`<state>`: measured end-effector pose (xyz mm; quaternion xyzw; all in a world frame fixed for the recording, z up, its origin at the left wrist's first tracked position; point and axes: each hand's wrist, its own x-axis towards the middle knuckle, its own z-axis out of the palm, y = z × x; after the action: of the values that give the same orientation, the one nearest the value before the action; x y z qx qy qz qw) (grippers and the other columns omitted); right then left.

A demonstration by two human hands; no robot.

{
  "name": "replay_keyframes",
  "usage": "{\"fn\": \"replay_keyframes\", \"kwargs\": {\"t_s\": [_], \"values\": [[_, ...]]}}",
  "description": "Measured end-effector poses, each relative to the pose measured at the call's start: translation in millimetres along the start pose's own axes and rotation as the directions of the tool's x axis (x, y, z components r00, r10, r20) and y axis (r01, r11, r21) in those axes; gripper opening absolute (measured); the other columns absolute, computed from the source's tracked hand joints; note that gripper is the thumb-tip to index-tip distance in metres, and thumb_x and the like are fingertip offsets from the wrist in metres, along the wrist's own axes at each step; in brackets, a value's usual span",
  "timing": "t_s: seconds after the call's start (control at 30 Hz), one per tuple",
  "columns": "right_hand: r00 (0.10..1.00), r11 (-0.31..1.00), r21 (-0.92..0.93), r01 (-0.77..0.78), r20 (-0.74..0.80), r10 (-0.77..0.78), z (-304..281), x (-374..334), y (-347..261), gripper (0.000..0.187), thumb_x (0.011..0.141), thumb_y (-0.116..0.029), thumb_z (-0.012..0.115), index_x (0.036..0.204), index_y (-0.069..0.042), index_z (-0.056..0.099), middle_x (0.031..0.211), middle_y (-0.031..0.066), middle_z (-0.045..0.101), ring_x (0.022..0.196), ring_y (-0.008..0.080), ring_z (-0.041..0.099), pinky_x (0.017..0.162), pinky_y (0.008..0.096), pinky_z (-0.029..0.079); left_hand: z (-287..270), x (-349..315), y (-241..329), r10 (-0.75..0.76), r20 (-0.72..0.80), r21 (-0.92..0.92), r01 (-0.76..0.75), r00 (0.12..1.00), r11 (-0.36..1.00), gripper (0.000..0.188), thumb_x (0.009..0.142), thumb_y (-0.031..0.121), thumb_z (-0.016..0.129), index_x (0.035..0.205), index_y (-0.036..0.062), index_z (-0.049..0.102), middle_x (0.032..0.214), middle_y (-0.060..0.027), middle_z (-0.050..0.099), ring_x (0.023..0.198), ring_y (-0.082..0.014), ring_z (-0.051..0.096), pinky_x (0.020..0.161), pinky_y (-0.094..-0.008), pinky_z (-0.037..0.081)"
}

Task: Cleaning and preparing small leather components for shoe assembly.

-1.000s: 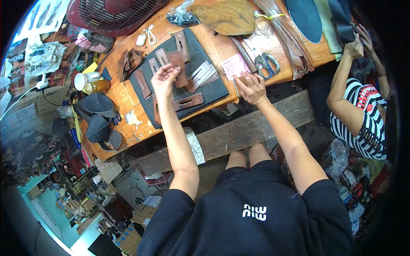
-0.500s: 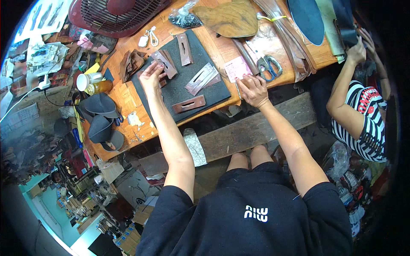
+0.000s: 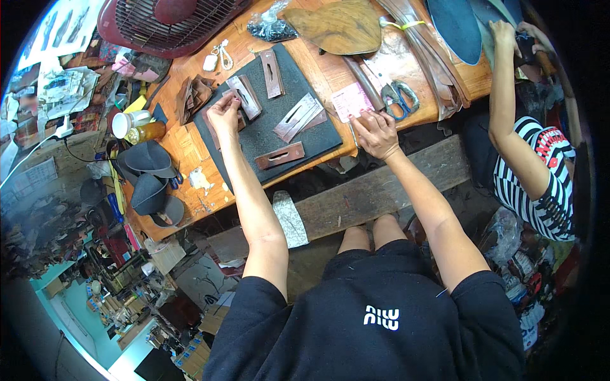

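My left hand [image 3: 223, 118] is at the left part of a black cutting mat [image 3: 311, 143]. Its thumb and fingers pinch the near-left edge of a slotted brown leather piece [image 3: 249, 101]. Other slotted leather pieces lie on the mat: a brown one [image 3: 272, 74] at the back, a pale, shiny one [image 3: 298, 117] on the right and a brown one [image 3: 279, 155] near the front edge. My right hand [image 3: 378, 134] rests palm down at the table's front edge, fingers apart, over the near end of a pink printed slip [image 3: 351, 103]. What lies under its palm is hidden.
Blue-handled scissors [image 3: 400, 101] lie right of my right hand. Folded leather scraps [image 3: 194, 98], two jars [image 3: 145, 131] and dark caps [image 3: 149, 159] sit to the left. A fan [image 3: 171, 28] stands behind. A person in a striped top [image 3: 524, 159] works at the right.
My left hand has shifted slightly back toward the left, and the leather piece by its fingers has turned a little. My right hand stays put. The other person's arms have moved farther up and left.
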<state>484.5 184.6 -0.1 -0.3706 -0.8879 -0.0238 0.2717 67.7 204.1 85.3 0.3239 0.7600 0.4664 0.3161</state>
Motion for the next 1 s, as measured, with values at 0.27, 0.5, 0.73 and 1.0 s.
{"fn": "replay_keyframes", "kwargs": {"t_s": [0.27,0.5,0.73,1.0], "values": [[1.000,1.000,0.004,0.001,-0.003,0.000,1,-1,0,0.049,0.086,-0.030,0.061,0.134,-0.023,0.067,0.131,0.0053,0.060,0.120,0.0199,0.057,0.105,0.0424,0.036,-4,1,14,-0.098,0.024,-0.159,0.101,0.995,0.982,0.029,0.087,0.001,0.075,0.115,-0.0035,0.073,0.095,-0.0074,0.076,0.067,-0.0073,0.064,0.051,-0.0191,0.046],[1.000,1.000,-0.019,0.000,-0.012,-0.001,-2,2,-1,0.050,0.083,-0.031,0.065,0.133,-0.024,0.066,0.128,0.0030,0.061,0.116,0.0188,0.058,0.104,0.0421,0.039,-3,3,-2,0.038,0.050,-0.086,-0.034,0.998,0.996,0.032,0.084,-0.003,0.074,0.116,-0.0044,0.072,0.087,-0.0061,0.073,0.066,-0.0083,0.065,0.050,-0.0197,0.046],[1.000,1.000,-0.021,0.001,-0.011,-0.001,-1,2,-1,0.049,0.084,-0.032,0.066,0.132,-0.024,0.067,0.128,0.0028,0.061,0.116,0.0183,0.058,0.104,0.0415,0.038,9,-6,7,0.168,-0.076,0.261,-0.143,0.983,0.955,0.038,0.078,0.012,0.084,0.112,-0.0026,0.073,0.085,-0.0087,0.073,0.068,-0.0107,0.067,0.056,-0.0270,0.051],[1.000,1.000,-0.028,0.002,-0.002,-0.002,0,0,1,0.049,0.084,-0.032,0.066,0.132,-0.024,0.066,0.129,0.0030,0.061,0.116,0.0185,0.058,0.103,0.0418,0.038,36,-44,37,0.365,-0.104,0.728,-0.179,0.925,0.661,0.056,0.066,0.027,0.093,0.109,-0.0028,0.074,0.076,-0.0150,0.073,0.067,-0.0224,0.071,0.066,-0.0347,0.057]]}}
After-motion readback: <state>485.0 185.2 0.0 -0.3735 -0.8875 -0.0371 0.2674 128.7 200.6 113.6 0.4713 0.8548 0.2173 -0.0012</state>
